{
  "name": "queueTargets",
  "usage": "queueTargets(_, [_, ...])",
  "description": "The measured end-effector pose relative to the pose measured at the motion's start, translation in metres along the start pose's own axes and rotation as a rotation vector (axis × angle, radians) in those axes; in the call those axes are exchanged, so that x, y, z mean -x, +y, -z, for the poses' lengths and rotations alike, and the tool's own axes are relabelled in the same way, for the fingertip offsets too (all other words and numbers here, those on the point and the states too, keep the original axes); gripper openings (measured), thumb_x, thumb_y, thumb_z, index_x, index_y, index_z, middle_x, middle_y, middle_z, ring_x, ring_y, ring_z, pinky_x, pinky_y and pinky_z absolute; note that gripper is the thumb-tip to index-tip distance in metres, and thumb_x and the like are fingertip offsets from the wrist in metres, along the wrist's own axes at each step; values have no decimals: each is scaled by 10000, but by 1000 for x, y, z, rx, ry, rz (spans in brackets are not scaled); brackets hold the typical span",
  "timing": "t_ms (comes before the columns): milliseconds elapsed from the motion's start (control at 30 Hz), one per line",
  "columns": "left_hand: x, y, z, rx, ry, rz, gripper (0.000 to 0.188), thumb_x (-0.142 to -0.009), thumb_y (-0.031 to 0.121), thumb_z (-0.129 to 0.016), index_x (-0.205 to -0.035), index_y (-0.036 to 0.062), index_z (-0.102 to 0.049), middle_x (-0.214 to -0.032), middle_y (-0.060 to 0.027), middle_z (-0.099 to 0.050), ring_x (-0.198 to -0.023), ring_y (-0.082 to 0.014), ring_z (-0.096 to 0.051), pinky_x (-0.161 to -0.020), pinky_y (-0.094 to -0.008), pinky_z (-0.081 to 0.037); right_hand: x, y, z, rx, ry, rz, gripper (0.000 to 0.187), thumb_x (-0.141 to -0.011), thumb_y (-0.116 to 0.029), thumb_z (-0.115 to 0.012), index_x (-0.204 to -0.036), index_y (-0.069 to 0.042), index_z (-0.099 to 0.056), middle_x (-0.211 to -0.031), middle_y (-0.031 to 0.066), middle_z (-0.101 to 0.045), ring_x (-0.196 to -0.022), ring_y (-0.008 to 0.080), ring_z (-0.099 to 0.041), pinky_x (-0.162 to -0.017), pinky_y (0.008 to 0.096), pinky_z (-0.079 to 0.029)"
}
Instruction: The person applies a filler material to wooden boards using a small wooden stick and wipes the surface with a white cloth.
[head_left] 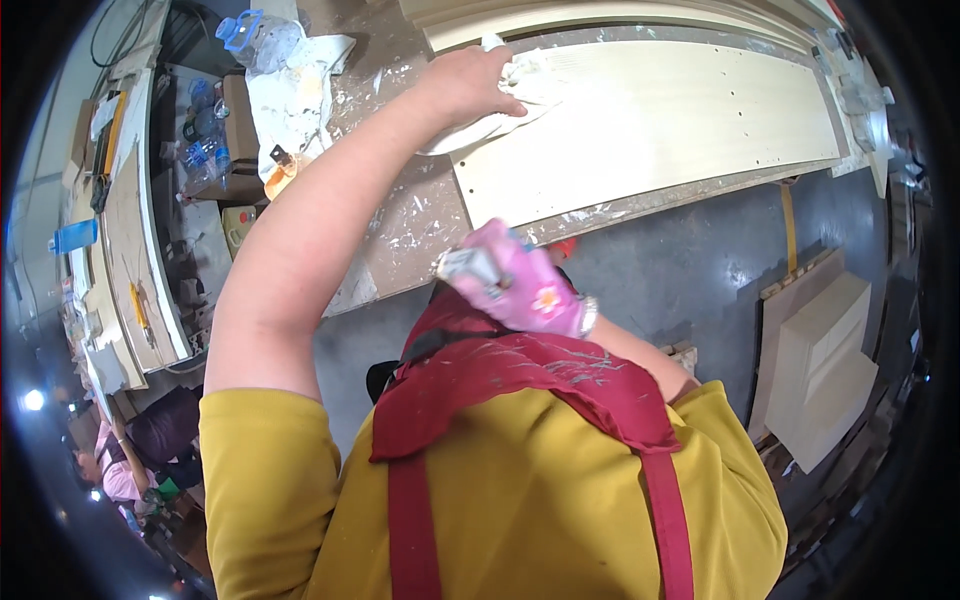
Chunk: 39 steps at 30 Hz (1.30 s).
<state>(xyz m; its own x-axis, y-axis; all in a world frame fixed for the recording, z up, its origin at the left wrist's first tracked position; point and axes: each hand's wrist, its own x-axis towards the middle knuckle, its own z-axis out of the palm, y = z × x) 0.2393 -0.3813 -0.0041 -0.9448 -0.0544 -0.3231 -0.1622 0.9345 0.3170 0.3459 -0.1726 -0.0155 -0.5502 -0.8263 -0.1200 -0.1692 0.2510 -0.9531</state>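
Observation:
My bare left hand (468, 88) reaches across the bench and grips a crumpled white cloth (530, 85) at the far left corner of a pale board (660, 120). Part of the cloth trails off the board's left edge. The board lies flat, with a few small dark holes near its ends. Close to my apron, my right hand (525, 285) wears a pink glove with a flower on it. Its fingers are closed around a small whitish-grey object (470, 268), too blurred to name.
The paint-spattered bench (395, 235) carries another white cloth (300, 90) and a large clear bottle (262, 42). More boards (600, 15) are stacked at the back. Pale panels (815, 350) lean on the floor at right. Another person (130, 455) is at lower left.

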Motion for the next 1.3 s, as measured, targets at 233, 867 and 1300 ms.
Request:
queueTargets(233, [11, 3, -7, 33, 230, 14, 627, -764, 442, -678, -1218, 52, -492, -1008, -206, -611, -982, -348, -602, -817, -432, -494, -10, 20, 105, -1009, 407, -285, 354, -967, -279, -484, -1196, -10, -502, -998, 134, -615, -691, 160, -578, -566, 266, -483])
queueTargets(867, [164, 8, -19, 357, 844, 273, 186, -826, 154, -632, -973, 41, -631, -983, -124, -613, -955, -285, -584, -841, -358, -456, -94, -25, 150, -1101, -191, -231, 338, -945, -146, -497, -1260, -27, -475, -1070, 116, -595, -782, 144, -597, -620, 226, -521])
queueTargets(1300, [197, -126, 11, 16, 764, 380, 137, -791, 221, -641, -835, 96, -675, -824, -79, -570, -866, -261, -561, -749, -386, -449, -157, -70, 29, -636, -392, -178, 376, -877, -150, -625, -1187, -21, -456, -967, 79, -590, -815, 141, -605, -714, 275, -525])
